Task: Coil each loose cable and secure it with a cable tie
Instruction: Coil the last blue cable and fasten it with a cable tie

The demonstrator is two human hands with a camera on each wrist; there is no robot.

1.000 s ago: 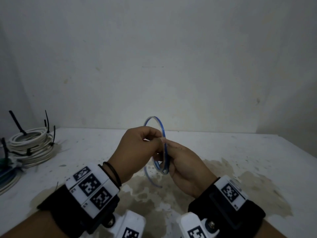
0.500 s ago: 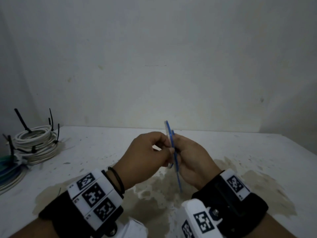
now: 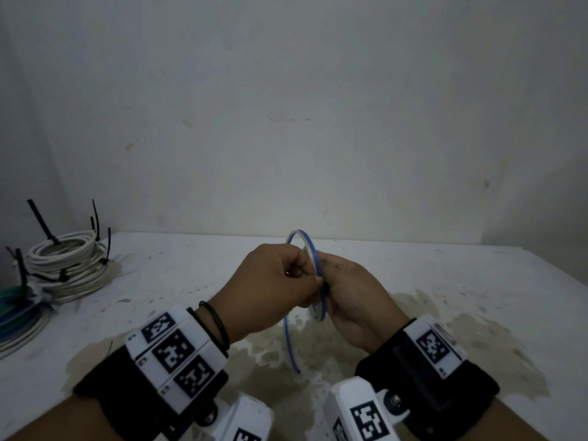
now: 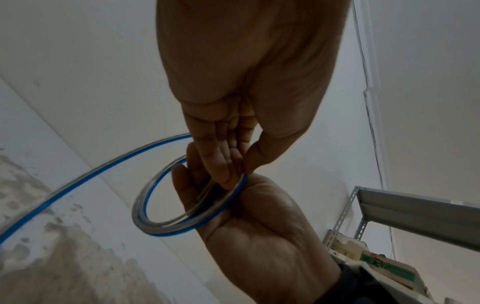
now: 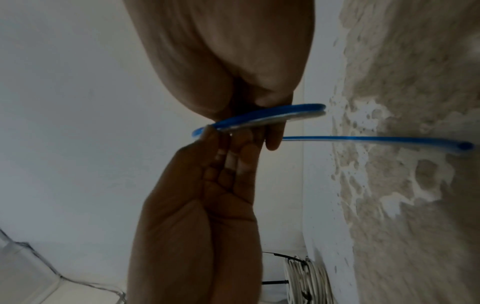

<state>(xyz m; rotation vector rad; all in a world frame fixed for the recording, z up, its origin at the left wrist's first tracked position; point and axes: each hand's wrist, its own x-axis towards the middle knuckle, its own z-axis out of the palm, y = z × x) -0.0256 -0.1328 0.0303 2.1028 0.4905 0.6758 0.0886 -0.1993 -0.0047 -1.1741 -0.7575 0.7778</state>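
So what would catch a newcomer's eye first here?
The blue cable, looped into a small coil and held by both hands over the stained table, its loose end hanging down. Next, the tied white coils at far left, black ties sticking up.

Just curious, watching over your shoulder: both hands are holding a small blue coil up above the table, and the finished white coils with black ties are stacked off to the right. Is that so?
Not quite: the white coils with black ties sit at the left of the table, as the head view shows. The rest holds: the left hand and right hand hold the blue coil above it.
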